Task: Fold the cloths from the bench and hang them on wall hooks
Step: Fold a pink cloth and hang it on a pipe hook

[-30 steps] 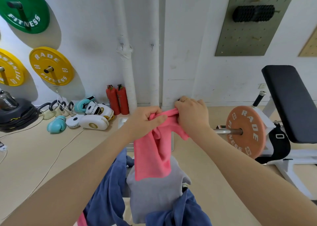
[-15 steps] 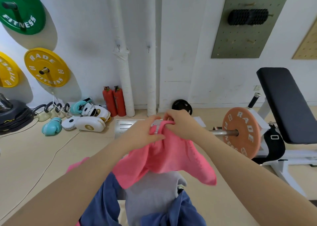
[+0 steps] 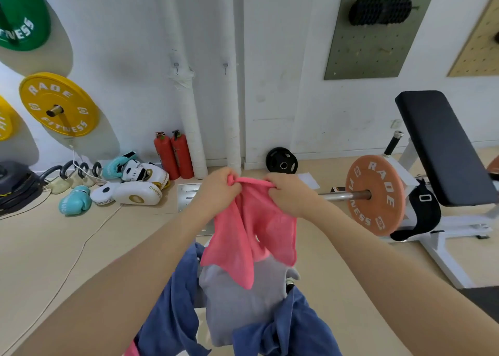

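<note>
- Pink cloth (image 3: 251, 228) hangs in mid-air in the head view, bunched along its top edge between the left hand (image 3: 220, 186) and the right hand (image 3: 287, 195), both with fingers (image 3: 272, 191) curled and pinching that edge.
- Below it a grey cloth (image 3: 237, 301) and two blue cloths (image 3: 172, 315) lie heaped on the counter, which they almost wholly hide.
- Beige floor (image 3: 54, 247) runs to a white wall (image 3: 121, 58); two small hooks (image 3: 176, 68) sit on wrapped pipes (image 3: 189, 118).
- At the wall's foot stand two red fire extinguishers (image 3: 172, 155), boxing gloves and pads (image 3: 127, 185), and a black plate (image 3: 281, 160).
- Yellow weight plate (image 3: 58, 104) and a green one (image 3: 20, 12) hang on the wall at left.
- At right, a black-padded weight bench (image 3: 442, 150) stands behind an orange plate (image 3: 375, 195) on a bar; a grey pegboard (image 3: 370, 31) carries a black roller (image 3: 379, 11).
</note>
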A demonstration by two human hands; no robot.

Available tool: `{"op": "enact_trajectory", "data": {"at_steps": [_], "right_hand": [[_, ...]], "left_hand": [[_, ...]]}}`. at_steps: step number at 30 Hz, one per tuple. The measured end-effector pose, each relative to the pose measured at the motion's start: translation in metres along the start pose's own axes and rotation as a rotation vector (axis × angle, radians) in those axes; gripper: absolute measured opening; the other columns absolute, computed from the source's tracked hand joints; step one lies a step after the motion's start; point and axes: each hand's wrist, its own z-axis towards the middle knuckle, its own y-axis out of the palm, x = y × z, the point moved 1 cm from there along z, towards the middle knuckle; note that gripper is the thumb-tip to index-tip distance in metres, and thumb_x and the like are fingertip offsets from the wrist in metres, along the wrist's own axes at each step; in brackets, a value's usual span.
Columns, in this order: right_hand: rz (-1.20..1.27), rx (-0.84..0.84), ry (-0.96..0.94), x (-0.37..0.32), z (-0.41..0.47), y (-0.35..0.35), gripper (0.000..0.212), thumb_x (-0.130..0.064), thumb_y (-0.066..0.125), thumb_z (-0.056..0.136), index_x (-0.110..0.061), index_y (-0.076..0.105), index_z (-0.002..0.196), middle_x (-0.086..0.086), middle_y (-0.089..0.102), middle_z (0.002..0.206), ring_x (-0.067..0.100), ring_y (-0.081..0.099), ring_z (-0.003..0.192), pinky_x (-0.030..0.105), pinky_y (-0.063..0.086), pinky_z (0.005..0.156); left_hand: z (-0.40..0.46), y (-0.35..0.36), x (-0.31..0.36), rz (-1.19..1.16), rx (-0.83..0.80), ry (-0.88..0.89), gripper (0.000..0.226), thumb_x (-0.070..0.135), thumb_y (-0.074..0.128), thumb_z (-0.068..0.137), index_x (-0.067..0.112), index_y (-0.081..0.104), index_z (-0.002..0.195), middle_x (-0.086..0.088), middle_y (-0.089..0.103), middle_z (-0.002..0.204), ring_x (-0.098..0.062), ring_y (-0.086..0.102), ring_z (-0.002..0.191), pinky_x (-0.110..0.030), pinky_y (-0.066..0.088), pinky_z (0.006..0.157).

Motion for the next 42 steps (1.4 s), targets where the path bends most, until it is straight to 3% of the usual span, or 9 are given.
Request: {"op": "enact_trajectory", "data": {"at_steps": [3, 8, 13, 17, 20, 27, 31, 37, 42], "right_hand": [[0.445, -0.092, 0.078, -0.005, -0.006, 0.002, 0.037, -0.023, 0.053, 0.089, -0.029, 0.045, 0.125, 0.004, 0.06, 0.108, 0.022, 0.06, 0.089, 0.035, 0.051, 0.084], [1.0, 0.017, 0.264, -0.024, -0.008, -0.002, 0.032, 0.0, 0.037, 0.087, -0.021, 0.056, 0.103, 0.001, 0.044, 0.072, 0.01, 0.038, 0.053, 0.016, 0.036, 0.042], [1.142, -0.098, 0.226, -0.045, -0.009, 0.003, 0.026, -0.002, 0.04, 0.086, -0.013, 0.057, 0.07, 0.002, 0.052, 0.069, 0.007, 0.052, 0.047, 0.017, 0.046, 0.043], [1.021, -0.277, 0.101, -0.062, -0.009, 0.011, 0.009, -0.013, 0.051, 0.085, -0.012, 0.06, 0.082, 0.004, 0.063, 0.078, 0.01, 0.063, 0.063, 0.022, 0.054, 0.058], [0.944, -0.375, 0.009, -0.068, -0.006, 0.015, 0.036, -0.001, 0.045, 0.069, -0.009, 0.059, 0.102, 0.009, 0.062, 0.09, 0.015, 0.064, 0.081, 0.023, 0.057, 0.066], [0.549, 0.02, -0.035, -0.079, 0.004, 0.023, 0.008, -0.01, 0.054, 0.088, -0.007, 0.061, 0.084, -0.002, 0.061, 0.067, 0.007, 0.058, 0.058, 0.022, 0.046, 0.06], [0.397, 0.27, -0.13, -0.086, 0.003, 0.025, 0.012, -0.023, 0.068, 0.081, -0.022, 0.063, 0.07, -0.007, 0.048, 0.087, 0.004, 0.047, 0.081, 0.02, 0.037, 0.072], [0.452, 0.21, -0.156, -0.093, 0.003, 0.024, 0.004, -0.019, 0.065, 0.083, -0.018, 0.063, 0.086, 0.001, 0.061, 0.08, 0.01, 0.052, 0.074, 0.025, 0.043, 0.069], [0.447, 0.316, -0.17, -0.09, 0.011, 0.02, 0.019, -0.028, 0.069, 0.08, -0.027, 0.056, 0.066, -0.012, 0.055, 0.065, 0.005, 0.049, 0.062, 0.02, 0.039, 0.061]], "left_hand": [[0.005, -0.005, -0.018, -0.18, -0.171, -0.255, 0.013, 0.01, 0.059, 0.085, 0.018, 0.05, 0.079, -0.002, 0.045, 0.075, -0.017, 0.046, 0.068, -0.026, 0.038, 0.062], [0.007, -0.012, -0.04, -0.609, -0.104, -0.482, 0.021, 0.01, 0.055, 0.089, 0.014, 0.051, 0.068, -0.007, 0.048, 0.069, -0.018, 0.045, 0.065, -0.03, 0.042, 0.065], [0.004, -0.023, -0.037, -0.675, -0.109, -0.434, 0.022, 0.006, 0.051, 0.09, 0.01, 0.051, 0.068, -0.002, 0.044, 0.054, -0.011, 0.041, 0.047, -0.022, 0.032, 0.048], [-0.005, -0.037, -0.031, -0.469, -0.288, -0.224, 0.017, 0.015, 0.052, 0.09, 0.007, 0.067, 0.096, -0.006, 0.061, 0.078, -0.014, 0.055, 0.07, -0.029, 0.049, 0.071], [-0.008, -0.045, -0.032, -0.346, -0.307, -0.116, 0.021, 0.02, 0.047, 0.095, 0.017, 0.055, 0.114, -0.002, 0.064, 0.089, -0.014, 0.057, 0.079, -0.031, 0.048, 0.077], [-0.003, -0.057, -0.045, -0.697, 0.044, -0.179, 0.01, 0.014, 0.062, 0.087, 0.013, 0.058, 0.078, -0.004, 0.061, 0.075, -0.015, 0.056, 0.071, -0.027, 0.049, 0.073], [-0.012, -0.055, -0.044, -0.914, -0.057, -0.225, 0.009, 0.017, 0.062, 0.087, 0.012, 0.064, 0.081, -0.004, 0.063, 0.071, -0.016, 0.055, 0.067, -0.024, 0.049, 0.065], [-0.017, -0.052, -0.033, -0.935, -0.113, -0.172, 0.012, 0.016, 0.058, 0.09, 0.012, 0.069, 0.094, -0.008, 0.066, 0.083, -0.017, 0.059, 0.075, -0.028, 0.049, 0.067], [-0.017, -0.053, -0.03, -0.918, -0.127, -0.074, 0.018, 0.011, 0.048, 0.094, 0.015, 0.064, 0.086, 0.001, 0.06, 0.066, -0.005, 0.054, 0.053, -0.017, 0.047, 0.053]]}}
